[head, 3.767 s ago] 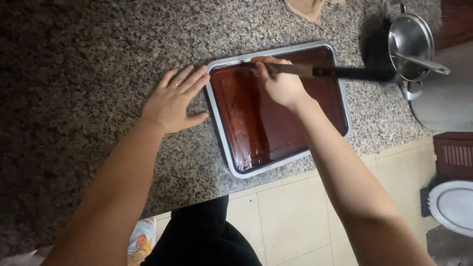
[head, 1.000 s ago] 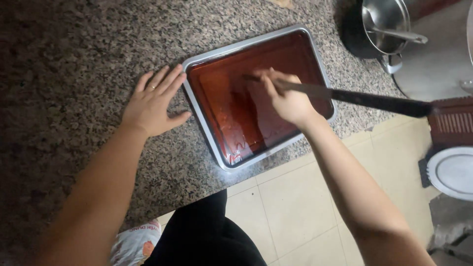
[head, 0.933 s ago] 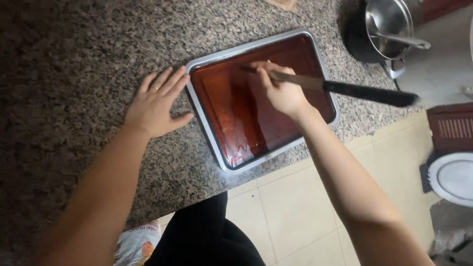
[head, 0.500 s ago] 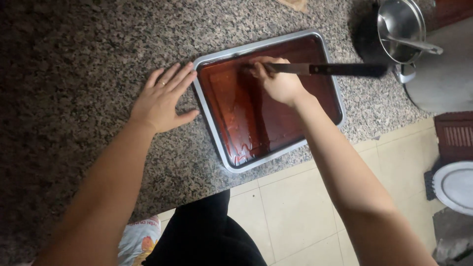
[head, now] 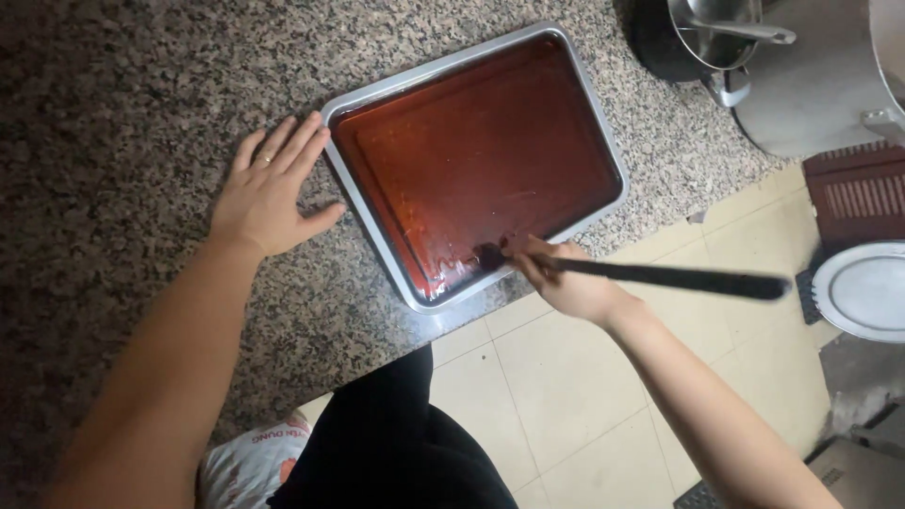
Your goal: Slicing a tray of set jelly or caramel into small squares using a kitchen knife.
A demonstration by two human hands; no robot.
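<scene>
A speckled granite tabletop (head: 113, 113) runs above a pale tiled floor (head: 566, 377). Left of the tray (head: 377, 236), the left hand (head: 269, 188) lies flat and open on the stone, fingertips touching the tray's rim. The metal tray holds a smooth reddish-brown layer. At the tray's near edge the right hand (head: 570, 278) is closed around a long dark knife (head: 660, 276), its tip in the layer. Right of the tray stand a pot (head: 716, 38) and a large metal container (head: 830, 75).
</scene>
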